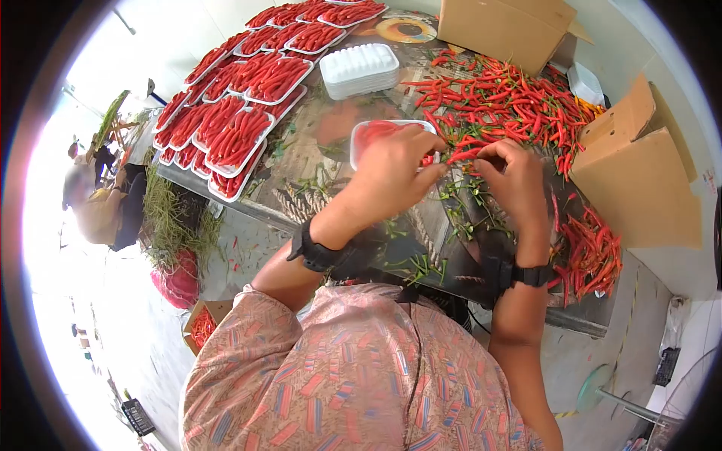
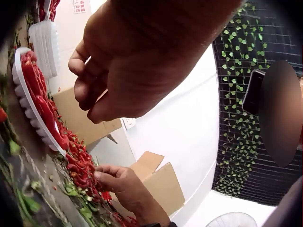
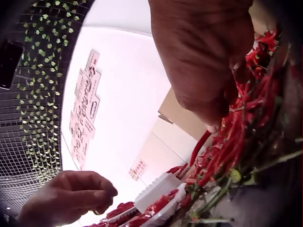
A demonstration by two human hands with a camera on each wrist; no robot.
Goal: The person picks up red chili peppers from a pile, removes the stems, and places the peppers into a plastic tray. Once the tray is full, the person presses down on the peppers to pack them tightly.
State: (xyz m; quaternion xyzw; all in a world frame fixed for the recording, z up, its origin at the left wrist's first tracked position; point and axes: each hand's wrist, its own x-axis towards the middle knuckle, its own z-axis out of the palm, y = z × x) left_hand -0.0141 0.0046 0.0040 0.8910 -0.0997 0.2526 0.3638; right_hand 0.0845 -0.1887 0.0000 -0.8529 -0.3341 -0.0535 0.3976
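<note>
My left hand [image 1: 398, 161] hovers over a white foam tray [image 1: 355, 150] that holds red chili peppers [image 2: 40, 99]. Its fingers are loosely curled, with the thumb apart from the index finger and nothing visible between them. At the near edge of the loose pepper pile [image 1: 504, 98], my right hand [image 1: 515, 180] pinches a red chili pepper [image 3: 201, 145] between thumb and fingers; the pepper points toward the tray. Green stems [image 1: 462, 210] lie scattered on the table below both hands.
Filled trays of red peppers [image 1: 241, 139] are stacked at the left. Behind the working tray stands a stack of white foam trays [image 1: 361, 71]. Cardboard boxes [image 1: 635, 165] border the right and back. More peppers [image 1: 590, 252] lie near the right forearm. Another person [image 1: 105, 203] is at far left.
</note>
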